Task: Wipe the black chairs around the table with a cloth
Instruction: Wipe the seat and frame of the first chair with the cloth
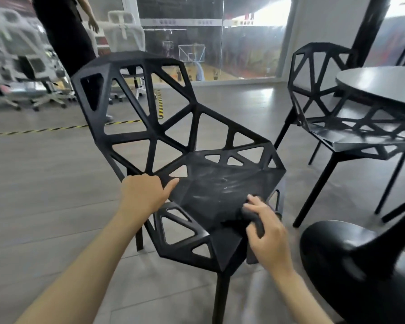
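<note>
A black chair (220,181) with a lattice of triangular holes stands in front of me, its seat streaked with pale smears. My left hand (143,192) grips the seat's left edge where it meets the backrest, thumb lying on the seat. My right hand (265,232) holds a dark cloth (255,220) bunched against the seat's front right part. A second black lattice chair (337,120) stands to the right, tucked at a round grey table (384,83).
A glossy black rounded chair back (351,260) sits close at the lower right. A person in black (66,31) stands behind the near chair at the upper left. White office chairs (21,66) crowd the far left. Yellow-black tape (56,128) crosses the grey floor.
</note>
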